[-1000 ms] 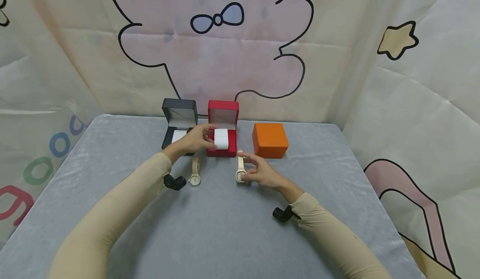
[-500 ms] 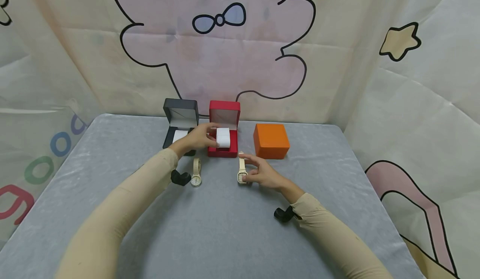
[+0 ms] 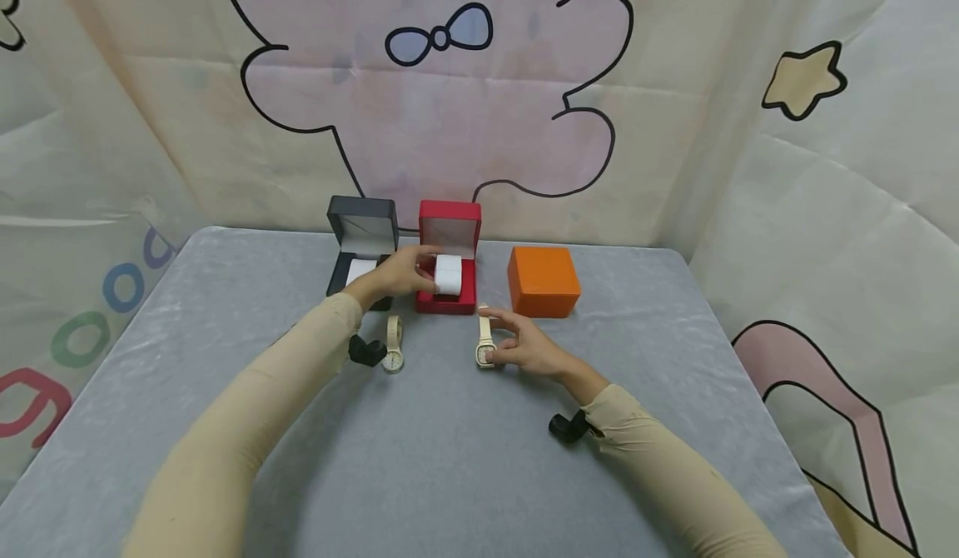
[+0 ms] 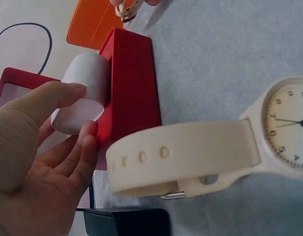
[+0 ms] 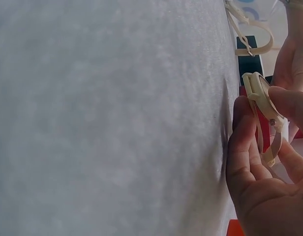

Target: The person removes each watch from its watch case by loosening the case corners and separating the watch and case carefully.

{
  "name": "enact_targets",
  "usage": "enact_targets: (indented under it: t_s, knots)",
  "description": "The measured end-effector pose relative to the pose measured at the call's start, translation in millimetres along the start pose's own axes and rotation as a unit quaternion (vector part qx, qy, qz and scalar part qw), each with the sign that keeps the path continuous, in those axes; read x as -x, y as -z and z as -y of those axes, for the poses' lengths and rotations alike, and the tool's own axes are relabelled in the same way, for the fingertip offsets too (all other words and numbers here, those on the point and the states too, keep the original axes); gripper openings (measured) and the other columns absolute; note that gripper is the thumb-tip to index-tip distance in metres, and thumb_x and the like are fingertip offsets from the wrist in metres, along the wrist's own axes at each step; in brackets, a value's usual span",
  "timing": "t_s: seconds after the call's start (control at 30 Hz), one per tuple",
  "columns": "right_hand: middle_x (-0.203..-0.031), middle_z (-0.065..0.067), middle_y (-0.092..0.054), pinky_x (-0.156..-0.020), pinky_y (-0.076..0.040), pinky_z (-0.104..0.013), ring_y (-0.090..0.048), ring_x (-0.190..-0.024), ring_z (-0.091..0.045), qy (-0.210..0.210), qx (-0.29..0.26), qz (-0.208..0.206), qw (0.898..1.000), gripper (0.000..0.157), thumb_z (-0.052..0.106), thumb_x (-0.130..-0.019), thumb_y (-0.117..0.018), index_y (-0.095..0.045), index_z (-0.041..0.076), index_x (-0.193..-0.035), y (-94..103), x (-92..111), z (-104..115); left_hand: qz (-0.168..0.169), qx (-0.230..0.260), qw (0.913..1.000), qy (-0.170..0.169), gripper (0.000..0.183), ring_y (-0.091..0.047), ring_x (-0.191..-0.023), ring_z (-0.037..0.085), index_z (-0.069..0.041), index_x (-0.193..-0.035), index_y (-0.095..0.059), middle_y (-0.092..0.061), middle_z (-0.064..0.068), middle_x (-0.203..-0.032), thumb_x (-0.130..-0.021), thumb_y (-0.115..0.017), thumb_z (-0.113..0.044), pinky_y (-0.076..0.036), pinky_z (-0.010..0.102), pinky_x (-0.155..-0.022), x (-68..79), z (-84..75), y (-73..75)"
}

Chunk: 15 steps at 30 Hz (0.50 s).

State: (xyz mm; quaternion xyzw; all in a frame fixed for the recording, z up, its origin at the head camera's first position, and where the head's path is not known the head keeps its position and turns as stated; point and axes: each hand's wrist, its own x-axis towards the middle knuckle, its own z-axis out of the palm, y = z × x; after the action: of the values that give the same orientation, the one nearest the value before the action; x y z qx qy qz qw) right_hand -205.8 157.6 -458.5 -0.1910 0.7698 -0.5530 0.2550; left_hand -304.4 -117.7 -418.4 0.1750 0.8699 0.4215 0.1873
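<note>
My left hand (image 3: 406,272) pinches a white watch cushion (image 3: 449,275) between thumb and fingers at the open red watch box (image 3: 459,305). In the left wrist view the cushion (image 4: 87,73) sits tilted, partly out of the box's red base (image 4: 132,83). My right hand (image 3: 530,348) holds a cream wristwatch (image 3: 484,337) just in front of the red box. The right wrist view shows the thumb on the side of this watch (image 5: 262,98) and fingers under its looped strap. A second cream wristwatch (image 3: 393,348) lies on the table near my left wrist, its strap looped.
An open black watch box (image 3: 361,206) with a white cushion (image 3: 360,270) stands left of the red one, partly covered by my left hand. To the right is a closed orange box (image 3: 544,281). Grey cloth covers the table (image 3: 419,475); a printed curtain (image 3: 524,141) hangs behind.
My left hand has shifted slightly to the right with the white cushion, which now shows a dark gap beneath it. My right hand and its wristwatch have hardly moved.
</note>
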Motion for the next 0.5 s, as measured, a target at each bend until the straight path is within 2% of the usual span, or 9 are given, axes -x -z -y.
enact_targets:
  t_s: [0.23, 0.5]
  knots:
    - [-0.144, -0.026, -0.047, -0.065, -0.048, -0.020, -0.063, -0.067, -0.014, -0.005, -0.005, -0.003, 1.000, 0.075, -0.004, -0.090, -0.070, -0.036, 0.007, -0.155, 0.2, -0.3, -1.1, -0.002, -0.003, 1.0000, -0.005, 0.075, -0.065, -0.102, 0.026, -0.008, -0.152, -0.043, -0.048, 0.019, -0.149, -0.085, -0.076, -0.003, -0.054, 0.033, -0.088, 0.5, -0.9, -0.2]
    - [-0.142, -0.028, -0.047, -0.066, -0.050, -0.021, -0.067, -0.070, -0.012, 0.000, -0.006, -0.003, 1.000, 0.075, -0.005, -0.090, -0.070, -0.035, 0.005, -0.155, -0.7, -1.5, -1.8, -0.001, -0.025, 0.9997, -0.004, 0.075, -0.067, -0.101, 0.026, -0.004, -0.152, -0.044, -0.056, 0.021, -0.136, -0.084, -0.077, -0.002, -0.054, 0.027, -0.082, -0.7, -0.3, -0.5]
